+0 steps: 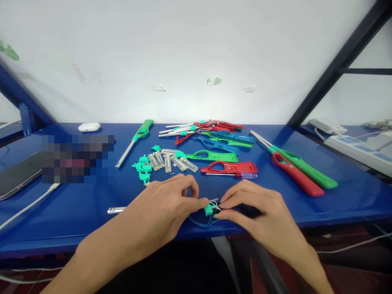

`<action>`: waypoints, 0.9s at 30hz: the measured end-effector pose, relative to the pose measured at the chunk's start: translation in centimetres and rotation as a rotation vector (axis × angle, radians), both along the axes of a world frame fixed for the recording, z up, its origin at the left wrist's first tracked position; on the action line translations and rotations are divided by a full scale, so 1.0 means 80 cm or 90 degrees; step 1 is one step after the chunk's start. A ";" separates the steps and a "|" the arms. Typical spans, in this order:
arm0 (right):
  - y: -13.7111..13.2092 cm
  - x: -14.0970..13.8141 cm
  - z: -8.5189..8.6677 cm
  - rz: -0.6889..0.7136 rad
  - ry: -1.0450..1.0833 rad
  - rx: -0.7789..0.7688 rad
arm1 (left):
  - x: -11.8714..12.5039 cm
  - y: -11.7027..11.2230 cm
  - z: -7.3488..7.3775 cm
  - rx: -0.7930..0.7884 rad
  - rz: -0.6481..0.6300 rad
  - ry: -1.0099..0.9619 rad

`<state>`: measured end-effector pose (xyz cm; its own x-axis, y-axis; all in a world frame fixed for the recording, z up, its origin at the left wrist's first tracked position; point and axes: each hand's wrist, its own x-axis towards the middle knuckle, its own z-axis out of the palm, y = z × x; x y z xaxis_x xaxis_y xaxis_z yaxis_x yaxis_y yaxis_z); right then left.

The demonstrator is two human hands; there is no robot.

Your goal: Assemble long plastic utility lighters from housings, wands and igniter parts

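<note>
At the table's front edge lies a partly built gas lighter: a blue half shell [203, 222], a teal green trigger piece [208, 209], white wires [214, 203] and a small black part. The metal tip [115, 210] of its barrel pokes out at the left from under my left forearm. My left hand [174, 202] is closed, with thumb and index finger pressed at the trigger piece; its grip is partly hidden. My right hand [255, 204] pinches the black part at the wires' right end, its fingertips covering most of it.
Ahead lie clear fuel tanks [168, 163], teal pieces [143, 167], red [228, 167] and green [211, 156] half shells, and a screwdriver [231, 175]. Finished lighters [297, 173] lie right, another [134, 141] left. A phone [21, 171] and white case [89, 127] are far left.
</note>
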<state>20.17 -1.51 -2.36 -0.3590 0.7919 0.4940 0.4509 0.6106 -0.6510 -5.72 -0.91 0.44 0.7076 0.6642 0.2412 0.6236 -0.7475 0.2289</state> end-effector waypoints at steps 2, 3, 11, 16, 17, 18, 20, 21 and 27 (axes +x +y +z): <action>0.000 0.000 0.000 0.002 -0.002 -0.008 | 0.001 0.000 0.001 -0.017 0.006 -0.001; 0.000 0.001 0.001 0.004 -0.003 -0.014 | 0.002 0.000 0.002 -0.026 0.009 -0.001; 0.001 0.000 0.001 0.026 -0.008 -0.033 | -0.002 -0.002 0.001 -0.045 0.002 -0.011; 0.000 0.001 0.000 0.035 -0.005 -0.030 | -0.003 0.001 -0.004 -0.018 -0.012 -0.036; 0.000 0.001 0.000 0.037 -0.003 -0.026 | -0.003 0.002 -0.005 -0.019 -0.011 -0.038; 0.000 0.002 0.000 0.038 -0.001 -0.023 | -0.003 0.002 -0.005 -0.021 -0.010 -0.039; 0.000 0.002 0.000 0.038 0.000 -0.015 | -0.004 0.003 -0.007 -0.025 -0.006 -0.039; 0.000 0.001 0.000 0.036 0.000 -0.011 | -0.004 0.003 -0.007 -0.024 -0.005 -0.038; 0.001 0.000 0.000 0.031 -0.004 -0.003 | -0.003 0.006 -0.008 0.000 -0.019 -0.035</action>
